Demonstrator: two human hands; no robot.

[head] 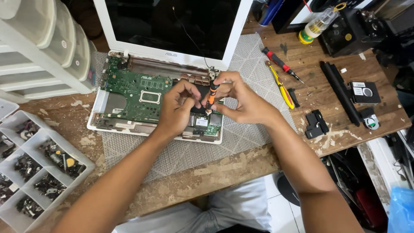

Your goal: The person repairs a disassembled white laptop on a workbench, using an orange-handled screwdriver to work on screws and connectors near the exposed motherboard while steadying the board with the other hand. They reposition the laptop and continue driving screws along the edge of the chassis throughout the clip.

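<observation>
Orange-handled screwdriver (211,96) stands upright over the laptop's open base (129,92) on the table (207,170). Your right hand (243,101) pinches its handle in the fingers to turn it; your left hand (177,108) pinches beside the shaft, steadying the tip.

A worn wooden workbench (241,166) filled the view. White plastic drawers (43,51) stood at its far left corner. White floor tiles (280,207) showed below its near edge.

free: grey mat (254,64) right of laptop (129,92) | blocked: drawers (47,47) left, screen (172,26) behind
</observation>
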